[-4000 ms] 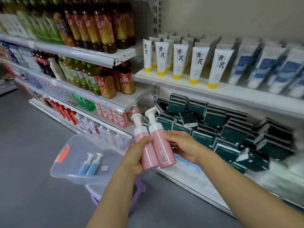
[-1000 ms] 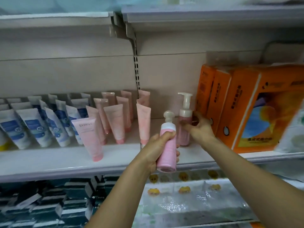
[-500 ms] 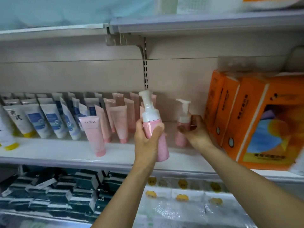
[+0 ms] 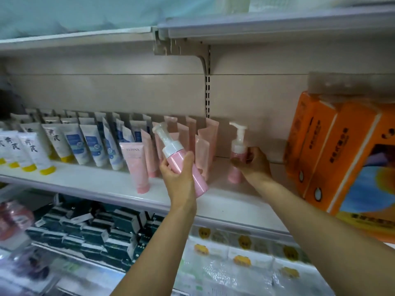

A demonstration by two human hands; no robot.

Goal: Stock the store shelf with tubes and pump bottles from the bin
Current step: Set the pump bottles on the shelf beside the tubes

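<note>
My left hand (image 4: 178,176) grips a pink pump bottle (image 4: 171,150) with a white pump, tilted left, in front of the white shelf (image 4: 89,184). A second pink pump bottle (image 4: 236,159) stands upright near the back of that shelf, with my right hand (image 4: 253,165) wrapped around its body. Pink tubes (image 4: 136,165) stand on their caps just left of the bottles. The bin is out of view.
White tubes with blue labels (image 4: 92,144) and yellow-capped tubes (image 4: 32,150) fill the shelf's left part. Orange tissue boxes (image 4: 333,159) stand at the right. Dark green boxes (image 4: 96,229) and plastic-wrapped packs (image 4: 245,259) lie on the shelf below. Another shelf (image 4: 267,26) hangs overhead.
My left hand raised its pink bottle and tilted it left. My right hand pushed the other bottle back onto the shelf and still holds it.
</note>
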